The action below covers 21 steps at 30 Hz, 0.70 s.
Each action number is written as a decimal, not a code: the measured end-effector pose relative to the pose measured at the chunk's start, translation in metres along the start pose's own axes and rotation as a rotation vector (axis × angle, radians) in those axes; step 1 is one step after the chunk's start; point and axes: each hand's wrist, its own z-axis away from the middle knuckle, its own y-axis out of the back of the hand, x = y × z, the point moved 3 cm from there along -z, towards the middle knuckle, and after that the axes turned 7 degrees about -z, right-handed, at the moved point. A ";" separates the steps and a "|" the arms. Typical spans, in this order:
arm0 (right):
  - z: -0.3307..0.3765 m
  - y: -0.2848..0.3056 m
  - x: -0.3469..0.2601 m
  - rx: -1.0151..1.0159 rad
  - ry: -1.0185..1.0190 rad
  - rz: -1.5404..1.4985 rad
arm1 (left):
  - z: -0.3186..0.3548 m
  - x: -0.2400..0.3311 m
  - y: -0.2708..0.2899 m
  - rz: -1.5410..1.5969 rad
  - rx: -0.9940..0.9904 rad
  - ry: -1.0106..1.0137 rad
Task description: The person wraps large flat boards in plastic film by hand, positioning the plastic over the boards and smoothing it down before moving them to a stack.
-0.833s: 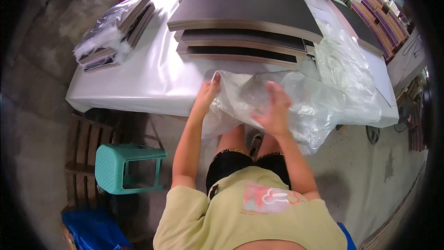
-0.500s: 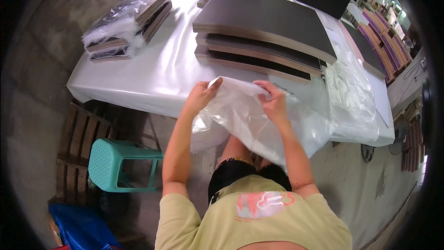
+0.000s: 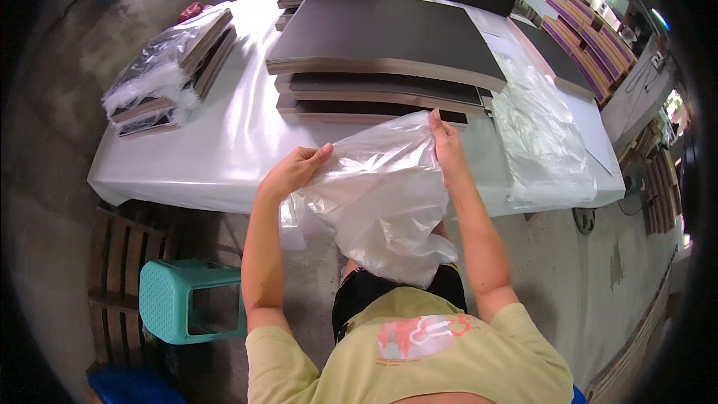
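My left grip (image 3: 297, 167) and right grip (image 3: 447, 145) pinch the plastic (image 3: 383, 198), top stretched between them, at the table's (image 3: 168, 173) near edge! Boards (image 3: 385, 34) lie beyond, right grip nearer.

No legible text
On the chest of the pale yellow-green T-shirt (image 3: 449, 371), a pink and grey printed patch (image 3: 407, 335) with white and coral outlined shapes; under it, small orange marks (image 3: 399, 363) like lettering, too small to read.
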 end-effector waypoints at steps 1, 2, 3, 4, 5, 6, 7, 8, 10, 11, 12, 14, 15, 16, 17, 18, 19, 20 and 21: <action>0.004 0.001 -0.004 -0.002 0.026 -0.031 | -0.003 -0.002 -0.005 0.000 -0.011 0.009; 0.010 -0.005 -0.012 -0.009 0.019 -0.053 | -0.001 -0.006 -0.005 -0.003 -0.003 0.026; 0.018 -0.008 -0.022 -0.005 0.010 -0.071 | -0.002 -0.008 -0.007 -0.005 -0.006 0.040; 0.022 -0.008 -0.027 -0.003 0.002 -0.089 | -0.003 -0.008 -0.009 -0.008 -0.014 0.044; 0.025 -0.006 -0.026 -0.061 0.009 -0.085 | -0.005 -0.006 -0.012 -0.013 -0.027 0.048; 0.026 -0.004 -0.027 -0.122 0.017 -0.081 | -0.007 -0.004 -0.014 -0.019 -0.039 0.051; 0.026 -0.003 -0.027 -0.183 0.025 -0.079 | -0.012 -0.006 -0.013 -0.021 0.028 -0.009; 0.028 -0.006 -0.032 -0.319 -0.065 -0.148 | -0.016 -0.013 -0.011 -0.024 0.097 -0.061; 0.035 -0.016 -0.033 -0.434 0.044 0.050 | -0.012 -0.012 -0.007 0.073 0.237 -0.210; 0.040 -0.019 -0.034 -0.493 0.065 0.089 | -0.005 -0.001 -0.005 0.175 0.302 -0.305; 0.042 -0.015 -0.023 -0.559 -0.002 0.175 | 0.001 0.009 -0.003 0.157 0.341 -0.318; 0.042 -0.006 0.009 -0.707 -0.129 0.336 | 0.011 0.032 0.004 0.146 0.331 -0.373; 0.044 -0.005 0.018 -0.763 -0.137 0.374 | 0.019 0.046 0.009 0.154 0.291 -0.417; 0.046 -0.004 0.026 -0.819 -0.145 0.412 | 0.024 0.053 0.012 0.141 0.299 -0.382; 0.047 -0.004 0.032 -0.879 -0.142 0.453 | 0.029 0.059 0.019 0.123 0.352 -0.386; 0.045 0.000 0.037 -0.816 -0.123 0.328 | 0.033 0.065 0.024 0.105 0.404 -0.390; 0.044 0.008 0.042 -0.749 -0.104 0.204 | 0.036 0.069 0.029 0.087 0.454 -0.395; 0.043 0.010 0.038 -0.679 -0.085 0.081 | 0.037 0.064 0.040 -0.060 0.530 -0.236; 0.038 0.013 0.031 -0.583 0.026 0.044 | 0.036 0.065 0.043 -0.112 0.572 -0.255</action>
